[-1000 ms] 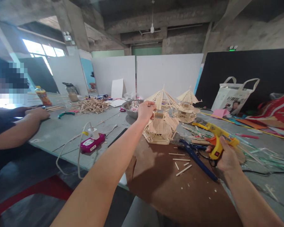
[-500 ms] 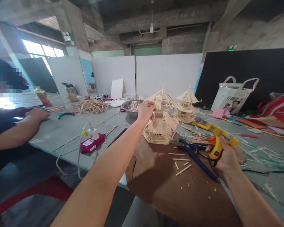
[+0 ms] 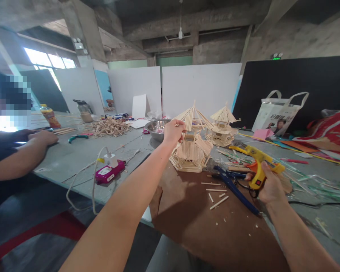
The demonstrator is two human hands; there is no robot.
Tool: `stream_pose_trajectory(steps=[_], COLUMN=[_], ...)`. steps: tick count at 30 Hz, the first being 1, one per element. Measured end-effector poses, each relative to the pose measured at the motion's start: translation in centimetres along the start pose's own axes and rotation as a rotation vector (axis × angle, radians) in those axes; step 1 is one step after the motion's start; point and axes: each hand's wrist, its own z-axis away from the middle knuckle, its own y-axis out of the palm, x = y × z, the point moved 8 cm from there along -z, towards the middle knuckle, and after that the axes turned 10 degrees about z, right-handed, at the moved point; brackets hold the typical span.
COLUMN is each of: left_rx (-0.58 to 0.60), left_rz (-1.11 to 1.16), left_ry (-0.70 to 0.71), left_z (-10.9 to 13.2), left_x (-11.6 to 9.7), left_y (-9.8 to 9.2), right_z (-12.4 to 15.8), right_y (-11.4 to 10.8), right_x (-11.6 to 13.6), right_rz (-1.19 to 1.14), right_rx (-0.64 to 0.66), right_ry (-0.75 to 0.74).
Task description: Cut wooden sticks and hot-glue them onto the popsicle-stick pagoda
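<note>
In the middle of the work surface stands a pavilion model (image 3: 190, 149) built of thin wooden sticks, with a pointed, partly open upper roof. My left hand (image 3: 174, 132) reaches to the left side of that upper roof, fingers pinched together; what lies between the fingertips is hidden. My right hand (image 3: 270, 185) is wrapped around a yellow hot glue gun (image 3: 260, 168), whose nozzle points left toward the model but stays apart from it. Several short cut sticks (image 3: 219, 204) lie on the brown board (image 3: 192, 215) before the model. Blue-handled pliers (image 3: 235, 190) rest beside them.
A second stick pavilion (image 3: 222, 126) stands behind to the right. A metal bowl (image 3: 153, 130) is behind my left hand, near a stick heap (image 3: 110, 126). A purple power strip (image 3: 110, 172) with a cable lies left. Another person's arm (image 3: 25, 155) rests on the table.
The view has shifted very slightly. Both hands keep their places, the left at the model's roof and the right around the glue gun.
</note>
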Motion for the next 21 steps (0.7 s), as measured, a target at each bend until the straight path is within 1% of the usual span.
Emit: stream_pose_trajectory(steps=[3, 5, 7, 8, 9, 10, 11, 14, 16, 18, 21], left_rx=[-0.025, -0.063, -0.113, -0.143, -0.145, -0.119, -0.062, 0.143, 0.241, 0.279, 0.278], left_rz=[-0.035, -0.071, -0.073, -0.04, 0.012, 0.073, 0.151, 0.364, 0.438, 0.471, 0.49], left_ry=[0.021, 0.085, 0.174, 0.202, 0.195, 0.171, 0.109, -0.17, -0.307, -0.387, -0.451], left_z=[0.1, 0.7, 2.1, 3.1, 4.1, 5.2, 6.3, 9.7, 11.5, 12.6, 13.0], left_x=[-0.3, -1.0, -1.9, -2.1, -1.9, -1.4, -0.4, 3.5, 5.7, 7.3, 8.7], left_y=[-0.6, -1.4, -2.2, -2.6, -2.6, -2.2, -1.4, 2.0, 3.8, 4.7, 4.9], right_z=[0.0, 0.0, 0.0, 0.1, 0.1, 0.1, 0.2, 0.5, 0.7, 1.1, 1.6], right_y=[0.0, 0.1, 0.2, 0.2, 0.3, 0.4, 0.5, 0.8, 1.3, 1.9, 2.7], right_x=[0.1, 0.2, 0.2, 0.3, 0.3, 0.3, 0.4, 0.4, 0.3, 0.3, 0.3], right_rz=[0.016, 0.021, 0.018, 0.015, 0.014, 0.016, 0.022, 0.073, 0.12, 0.177, 0.293], right_rx=[0.002, 0.001, -0.001, -0.001, 0.002, 0.005, 0.005, 0.016, 0.046, 0.1, 0.159], right_ry=[-0.002, -0.005, -0.015, -0.023, -0.034, -0.048, -0.067, -0.126, -0.162, -0.199, -0.255])
